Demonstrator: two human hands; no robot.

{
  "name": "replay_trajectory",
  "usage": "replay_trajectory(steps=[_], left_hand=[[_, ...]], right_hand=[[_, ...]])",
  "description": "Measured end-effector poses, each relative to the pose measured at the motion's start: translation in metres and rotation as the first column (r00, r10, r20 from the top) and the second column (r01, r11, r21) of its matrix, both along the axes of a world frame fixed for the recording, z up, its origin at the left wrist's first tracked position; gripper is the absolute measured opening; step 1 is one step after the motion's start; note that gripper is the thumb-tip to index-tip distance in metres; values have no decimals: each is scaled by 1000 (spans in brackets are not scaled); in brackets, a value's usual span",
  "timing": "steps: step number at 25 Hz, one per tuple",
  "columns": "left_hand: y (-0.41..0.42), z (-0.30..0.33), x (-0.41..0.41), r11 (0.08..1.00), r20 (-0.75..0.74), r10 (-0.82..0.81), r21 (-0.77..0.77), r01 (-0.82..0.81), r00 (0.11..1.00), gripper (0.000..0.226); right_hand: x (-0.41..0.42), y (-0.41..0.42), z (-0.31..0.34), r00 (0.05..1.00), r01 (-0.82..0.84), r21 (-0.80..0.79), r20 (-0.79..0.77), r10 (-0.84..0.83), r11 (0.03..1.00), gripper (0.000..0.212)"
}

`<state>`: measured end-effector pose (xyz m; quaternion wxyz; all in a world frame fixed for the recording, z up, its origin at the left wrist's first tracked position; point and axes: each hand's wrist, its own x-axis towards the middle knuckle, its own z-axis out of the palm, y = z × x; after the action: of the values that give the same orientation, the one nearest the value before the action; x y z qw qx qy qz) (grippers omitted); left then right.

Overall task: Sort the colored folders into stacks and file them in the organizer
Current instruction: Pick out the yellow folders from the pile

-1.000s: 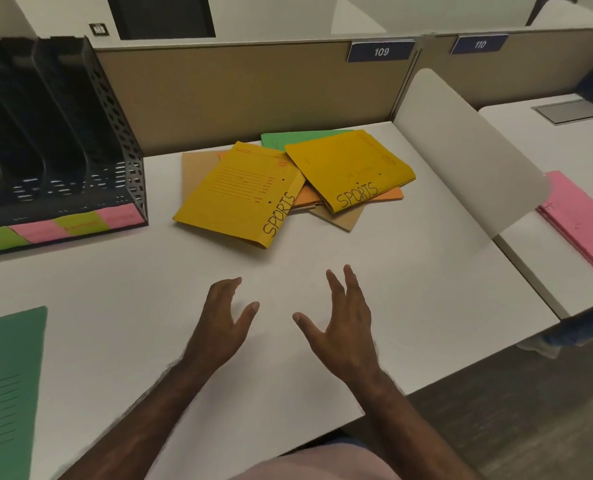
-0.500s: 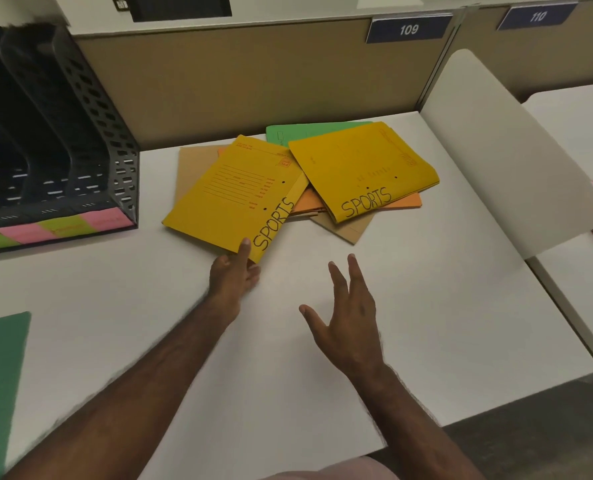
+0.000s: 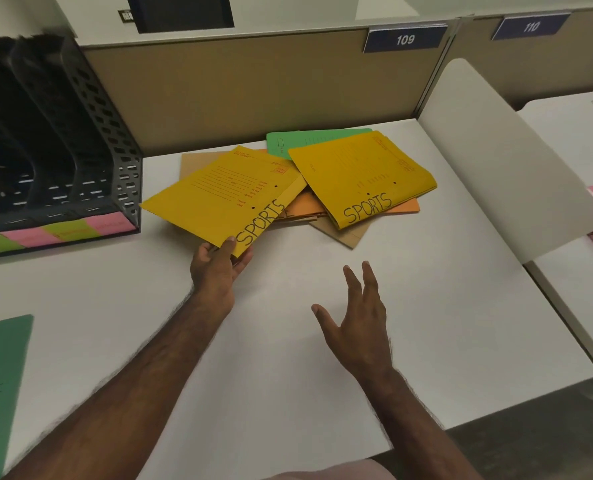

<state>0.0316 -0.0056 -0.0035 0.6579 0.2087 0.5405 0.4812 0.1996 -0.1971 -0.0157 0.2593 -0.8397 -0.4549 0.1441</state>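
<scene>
1. The left hand (image 3: 219, 268) pinches the near corner of a yellow card folder marked SPORTS (image 3: 226, 197), which overlaps a loose pile on the white surface (image 3: 288, 375).
2. The right hand (image 3: 355, 323) hovers, fingers spread, holding nothing.
3. A second yellow SPORTS folder (image 3: 361, 178) lies just beside the first.
4. Best approach: lift the pinched folder flat, stack it with its twin, then file both in the black mesh organizer (image 3: 56, 140).

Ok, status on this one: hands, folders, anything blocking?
Left hand pinching near corner of left yellow SPORTS folder. Right hand open, hovering over desk. Second SPORTS folder atop pile. Nothing blocking.
</scene>
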Motion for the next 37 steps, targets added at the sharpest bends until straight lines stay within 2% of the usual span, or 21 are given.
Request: replay_trajectory(steps=[8,14,20,26,29,33,37], left_hand=[[-16,21,-80,988,-35,76,134,-71,996,18],[-42,35,-148,942,-138,89,333,-38,986,17],[-69,49,-211,882,-250,200,467,-63,948,18],[-93,56,-254,883,-282,273,453,-123,920,15],[-102,56,-271,889,-256,253,442,-120,933,18],[-105,66,-287,913,-191,203,391,-115,960,10],[-104,82,-301,909,-176,161,410,-76,971,11]], right_hand=[[-31,-10,17,1000,10,63,-23,-9,998,82],[-70,-13,24,999,-41,132,5,41,990,72],[-110,-9,34,997,-70,186,-13,74,980,80],[-153,-11,34,991,-124,173,-29,131,977,91],[-167,-14,32,990,-140,168,-11,144,976,92],[-174,-15,34,994,-108,90,12,108,990,104],[-173,-16,39,998,-65,109,-2,65,992,108]])
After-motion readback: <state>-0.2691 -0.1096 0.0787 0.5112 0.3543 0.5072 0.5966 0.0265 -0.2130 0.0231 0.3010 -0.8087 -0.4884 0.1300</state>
